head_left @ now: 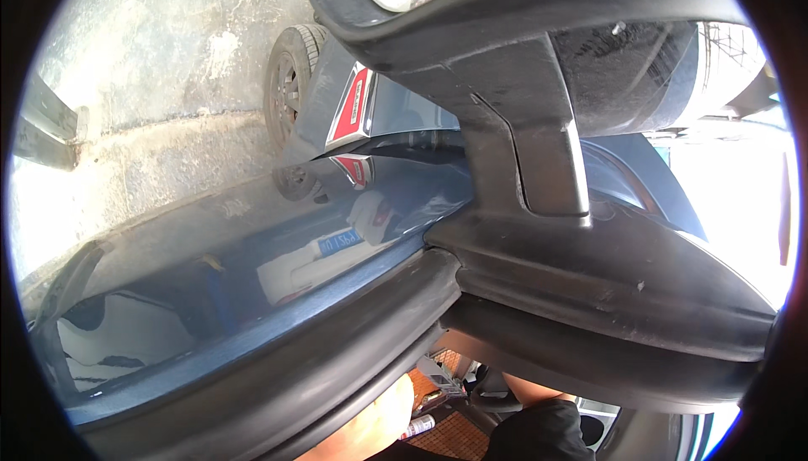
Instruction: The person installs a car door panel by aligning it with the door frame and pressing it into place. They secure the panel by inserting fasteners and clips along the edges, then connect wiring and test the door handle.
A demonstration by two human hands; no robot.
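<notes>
Neither of my hands shows. Below the black window-sill trim [278, 360] of a car door, a stretch of bare skin [370, 427] appears; I cannot tell whether it is arm or leg. Bare skin also shows beside dark cloth [539, 434] at the lower edge. The dark blue outer door panel [210, 250] carries reflections of a white car and the red badge. A black side mirror [522, 107] stands on its base at the trim corner, filling the upper right. What my hands touch, if anything, is hidden.
Beyond the door, a red badge [349, 110] sits on the blue fender. A wheel [290, 86] leans by a stained pale wall [185, 48]. Inside, a small white-and-red can [418, 426] lies by an orange-brown floor mat [457, 437].
</notes>
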